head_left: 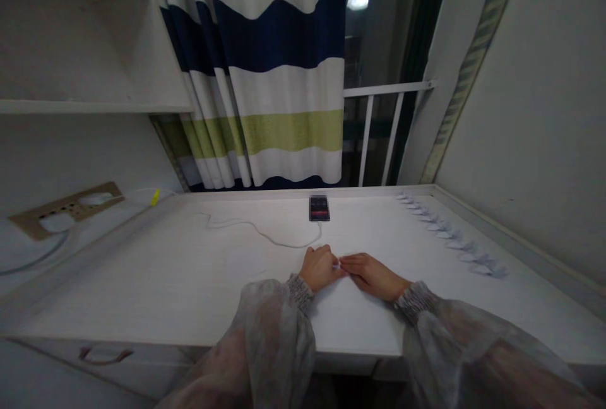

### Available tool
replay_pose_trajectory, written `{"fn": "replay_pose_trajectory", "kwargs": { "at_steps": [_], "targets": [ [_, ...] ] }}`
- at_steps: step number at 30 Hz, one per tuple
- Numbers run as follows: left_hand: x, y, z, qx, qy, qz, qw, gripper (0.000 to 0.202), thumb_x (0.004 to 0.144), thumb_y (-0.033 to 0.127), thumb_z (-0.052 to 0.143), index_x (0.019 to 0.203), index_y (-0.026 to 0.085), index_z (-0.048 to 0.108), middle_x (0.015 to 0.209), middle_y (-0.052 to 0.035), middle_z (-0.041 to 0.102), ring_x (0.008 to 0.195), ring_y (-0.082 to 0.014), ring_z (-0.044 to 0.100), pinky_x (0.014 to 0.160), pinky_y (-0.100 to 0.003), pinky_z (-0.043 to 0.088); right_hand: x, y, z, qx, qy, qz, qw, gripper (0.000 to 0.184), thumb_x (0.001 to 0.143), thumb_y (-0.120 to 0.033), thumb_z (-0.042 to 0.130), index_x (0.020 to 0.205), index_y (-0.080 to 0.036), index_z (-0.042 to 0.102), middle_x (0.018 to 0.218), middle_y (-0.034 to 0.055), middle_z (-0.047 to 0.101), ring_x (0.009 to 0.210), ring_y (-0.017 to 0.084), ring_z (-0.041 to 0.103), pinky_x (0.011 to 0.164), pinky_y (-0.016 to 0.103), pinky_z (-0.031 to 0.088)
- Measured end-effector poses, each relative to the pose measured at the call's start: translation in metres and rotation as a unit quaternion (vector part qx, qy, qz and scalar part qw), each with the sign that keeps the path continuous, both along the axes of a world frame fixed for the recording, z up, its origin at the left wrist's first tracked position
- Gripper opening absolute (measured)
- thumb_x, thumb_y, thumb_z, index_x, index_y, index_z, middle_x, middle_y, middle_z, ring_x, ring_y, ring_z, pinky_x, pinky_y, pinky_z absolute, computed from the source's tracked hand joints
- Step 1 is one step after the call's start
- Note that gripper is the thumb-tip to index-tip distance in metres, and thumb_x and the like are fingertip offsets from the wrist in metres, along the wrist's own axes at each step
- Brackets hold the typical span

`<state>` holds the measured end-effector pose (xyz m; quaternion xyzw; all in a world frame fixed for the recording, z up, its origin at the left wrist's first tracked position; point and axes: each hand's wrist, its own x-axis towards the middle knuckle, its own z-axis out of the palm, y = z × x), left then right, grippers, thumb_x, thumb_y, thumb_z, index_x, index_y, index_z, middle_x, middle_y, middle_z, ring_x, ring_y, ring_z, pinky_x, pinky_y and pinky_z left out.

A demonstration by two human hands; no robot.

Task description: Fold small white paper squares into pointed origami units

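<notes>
My left hand [320,269] is closed over the white desk, its fingers pinching a small piece of white folded paper [336,264]. From the right, my right hand [373,274] meets it, with fingers pressed together on the same paper. Most of the paper is hidden by the fingers, so its shape cannot be made out. Flat white paper [246,262] lies to the left of my hands, barely standing out from the desktop. A row of several folded white paper pieces [445,230] runs along the right side of the desk.
A phone [319,208] lies at the back of the desk [142,295], with a white cable [265,237] running left from it. Sockets [66,210] sit on the left wall below a shelf [95,106]. A striped curtain [288,93] hangs behind. One drawer handle [105,356] shows at front left.
</notes>
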<state>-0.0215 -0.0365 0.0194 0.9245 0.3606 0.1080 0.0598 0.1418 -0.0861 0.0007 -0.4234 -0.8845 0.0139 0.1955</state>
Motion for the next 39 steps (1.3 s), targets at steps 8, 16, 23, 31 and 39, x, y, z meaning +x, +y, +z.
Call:
{"fn": "replay_pose_trajectory", "kwargs": {
  "at_steps": [8,16,23,31,39],
  "targets": [
    [-0.001,0.002,-0.004,-0.026,-0.032,0.02,0.999,0.044,0.069,0.057,0.05,0.083,0.019,0.066,0.087,-0.0067,0.058,0.085,-0.0214,0.055,0.077,-0.036,0.034,0.023,-0.006,-0.005,-0.087,-0.008,-0.035,0.996,0.044,0.077,-0.009,0.038,0.117,-0.024,0.051,0.122,0.005,0.053,0.117,0.022,0.042,0.096,0.049,0.032],
    [-0.001,0.006,-0.005,-0.064,-0.072,0.008,0.995,0.041,0.064,0.053,0.057,0.079,0.016,0.066,0.084,-0.0066,0.059,0.079,-0.02,0.055,0.07,-0.031,0.035,0.033,-0.008,0.0,-0.053,0.132,-0.1,0.985,0.03,0.081,-0.019,0.04,0.101,-0.015,0.062,0.097,0.0112,0.064,0.092,0.019,0.056,0.083,0.035,0.044],
    [0.0,0.024,-0.018,-0.16,-0.182,-0.011,0.97,0.04,0.052,0.049,0.069,0.072,0.014,0.064,0.075,-0.0032,0.057,0.068,-0.0148,0.052,0.061,-0.024,0.036,0.011,0.027,0.005,-0.091,0.12,-0.069,0.986,0.024,0.07,-0.031,0.062,0.087,-0.016,0.067,0.082,0.008,0.06,0.081,0.019,0.054,0.074,0.033,0.043],
    [0.002,0.03,-0.025,-0.207,-0.224,-0.005,0.952,0.05,0.05,0.035,0.073,0.092,0.015,0.059,0.083,-0.0028,0.053,0.07,-0.0136,0.047,0.063,-0.025,0.037,0.014,0.037,0.011,-0.124,0.099,-0.049,0.986,0.015,0.077,-0.022,0.051,0.075,-0.014,0.064,0.073,0.0049,0.059,0.068,0.014,0.055,0.063,0.026,0.043],
    [0.012,0.029,-0.021,-0.331,-0.376,-0.035,0.865,0.033,0.06,0.028,0.068,0.088,0.013,0.057,0.082,-0.0034,0.059,0.071,-0.0119,0.051,0.061,-0.023,0.038,-0.005,0.022,0.017,0.03,0.193,-0.105,0.975,0.019,0.081,-0.023,0.044,0.082,-0.016,0.061,0.079,0.0065,0.062,0.075,0.016,0.056,0.072,0.03,0.043]
  ]
}}
